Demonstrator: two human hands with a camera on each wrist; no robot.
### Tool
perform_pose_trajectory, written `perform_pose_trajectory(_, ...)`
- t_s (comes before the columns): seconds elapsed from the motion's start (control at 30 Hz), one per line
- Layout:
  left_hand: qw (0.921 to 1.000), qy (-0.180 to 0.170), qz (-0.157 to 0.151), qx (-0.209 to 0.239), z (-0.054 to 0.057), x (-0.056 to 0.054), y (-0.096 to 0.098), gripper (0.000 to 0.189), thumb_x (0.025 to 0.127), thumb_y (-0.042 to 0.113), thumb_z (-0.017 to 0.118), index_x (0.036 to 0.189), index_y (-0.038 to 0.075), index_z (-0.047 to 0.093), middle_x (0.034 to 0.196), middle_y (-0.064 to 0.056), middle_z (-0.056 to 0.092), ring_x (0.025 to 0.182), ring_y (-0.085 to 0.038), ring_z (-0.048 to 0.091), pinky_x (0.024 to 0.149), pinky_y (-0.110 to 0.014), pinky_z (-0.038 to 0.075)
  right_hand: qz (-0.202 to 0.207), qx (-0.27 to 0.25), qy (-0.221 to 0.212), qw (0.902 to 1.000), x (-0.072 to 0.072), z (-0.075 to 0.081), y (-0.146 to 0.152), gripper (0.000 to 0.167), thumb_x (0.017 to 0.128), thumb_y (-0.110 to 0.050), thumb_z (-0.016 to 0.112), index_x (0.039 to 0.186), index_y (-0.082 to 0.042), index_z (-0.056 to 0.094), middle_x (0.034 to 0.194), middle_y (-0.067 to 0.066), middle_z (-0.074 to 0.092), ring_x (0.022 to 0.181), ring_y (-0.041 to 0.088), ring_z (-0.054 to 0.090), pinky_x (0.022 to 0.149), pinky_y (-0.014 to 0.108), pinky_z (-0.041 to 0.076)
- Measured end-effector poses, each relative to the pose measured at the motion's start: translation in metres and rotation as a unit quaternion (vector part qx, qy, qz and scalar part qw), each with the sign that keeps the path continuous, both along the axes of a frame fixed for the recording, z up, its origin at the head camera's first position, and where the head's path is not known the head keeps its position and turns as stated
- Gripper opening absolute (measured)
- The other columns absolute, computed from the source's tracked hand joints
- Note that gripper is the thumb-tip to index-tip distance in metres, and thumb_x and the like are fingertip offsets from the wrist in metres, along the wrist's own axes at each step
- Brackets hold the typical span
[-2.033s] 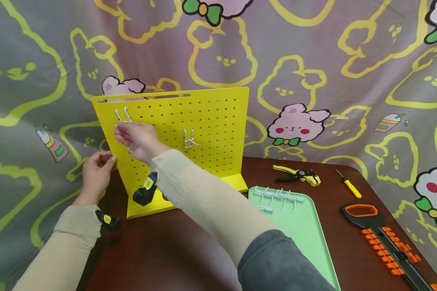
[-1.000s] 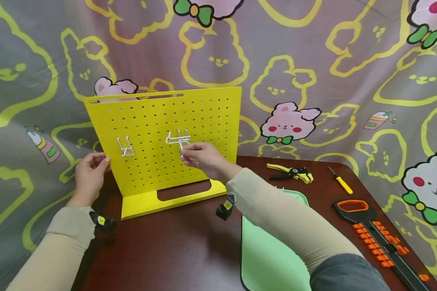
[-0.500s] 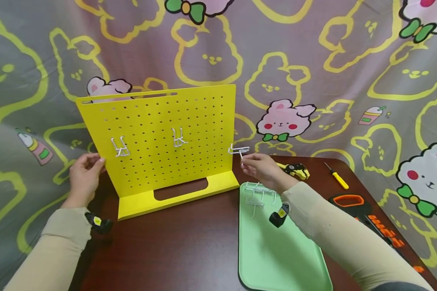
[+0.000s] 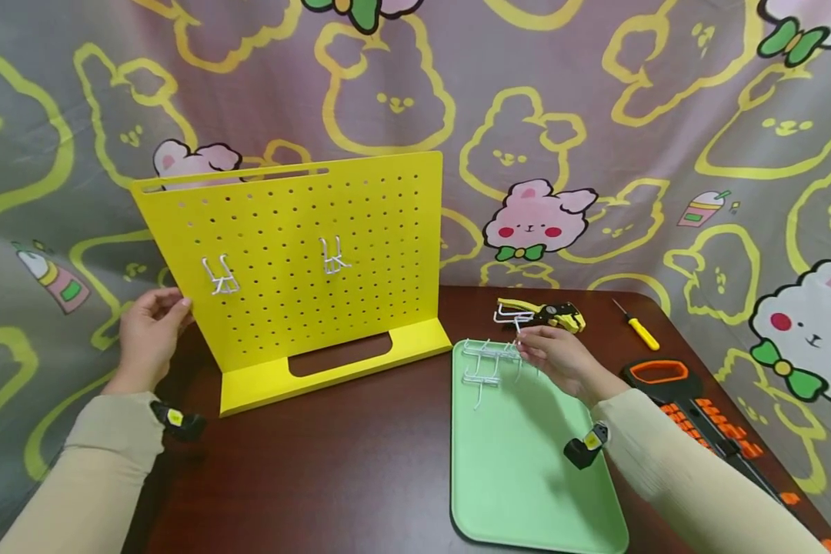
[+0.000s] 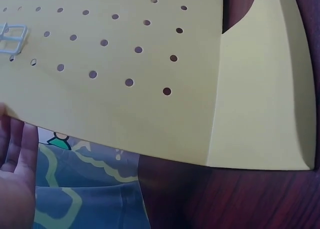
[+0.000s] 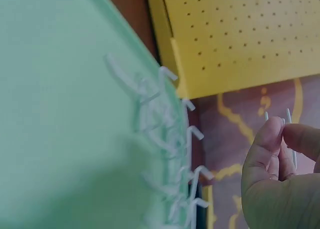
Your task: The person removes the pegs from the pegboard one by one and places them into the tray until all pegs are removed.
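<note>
My left hand grips the left edge of the yellow pegboard, thumb in front and fingers behind; the left wrist view shows those fingers at the edge. Two white wire hooks hang on the board, one hook at the left and another hook near the middle. Above the far end of the green tray, my right hand pinches a white wire hook between thumb and fingertips. Several similar hooks lie in the tray just below that hand.
Behind the tray lie yellow-and-black wire strippers, partly overlapped by the held hook. A yellow-handled screwdriver and a black rack with orange clips lie at the right. A patterned curtain hangs close behind the table.
My right hand has come away from the board's upper left and moved right to above the tray, carrying the hook. My left hand keeps its grip on the board's edge.
</note>
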State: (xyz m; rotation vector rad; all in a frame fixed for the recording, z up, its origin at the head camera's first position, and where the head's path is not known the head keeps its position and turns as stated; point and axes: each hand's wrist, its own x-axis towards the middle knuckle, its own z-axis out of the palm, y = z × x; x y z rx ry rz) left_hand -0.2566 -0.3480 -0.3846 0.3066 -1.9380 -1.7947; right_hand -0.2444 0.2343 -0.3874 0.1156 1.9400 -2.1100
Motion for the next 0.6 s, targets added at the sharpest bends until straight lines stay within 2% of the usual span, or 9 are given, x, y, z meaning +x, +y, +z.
perform_pose_trajectory(0.2, 1.0, 0.0, 0.001, 0.008, 0.001, -0.002, 0.0, 0.029, 0.097, -0.009, 0.062, 0.098, 0.02, 0.065, 0.09, 0.009, 0.06, 0.081, -0.005, 0.057, 0.069, -0.008, 0.054, -0.014, -0.009, -0.02, 0.9997, 0.012, -0.02, 0.017, 0.019, 0.107, 0.0, 0.051, 0.122, 0.01, 0.05, 0.096, 0.004, 0.064, 0.085, 0.011, 0.065, 0.077, 0.019, 0.057)
perform_pose_trajectory(0.37, 0.9995, 0.029, 0.014, -0.006, 0.004, -0.006, 0.003, 0.03, 0.094, -0.011, 0.064, 0.097, 0.019, 0.066, 0.09, 0.007, 0.061, 0.083, -0.008, 0.056, 0.068, -0.008, 0.052, -0.015, -0.01, -0.027, 0.9995, 0.019, -0.031, 0.028, 0.026, 0.107, -0.001, 0.051, 0.128, 0.013, 0.045, 0.096, 0.004, 0.064, 0.085, 0.01, 0.065, 0.078, 0.019, 0.058)
perform_pose_trajectory(0.6, 0.9976, 0.055, 0.016, 0.038, 0.006, -0.005, 0.005, 0.034, 0.092, -0.017, 0.064, 0.094, 0.017, 0.068, 0.088, 0.004, 0.062, 0.082, -0.009, 0.057, 0.067, -0.009, 0.053, -0.011, 0.012, -0.045, 0.9989, 0.024, -0.048, 0.035, 0.034, 0.107, -0.002, 0.052, 0.133, 0.018, 0.043, 0.098, 0.005, 0.066, 0.087, 0.01, 0.067, 0.08, 0.02, 0.058)
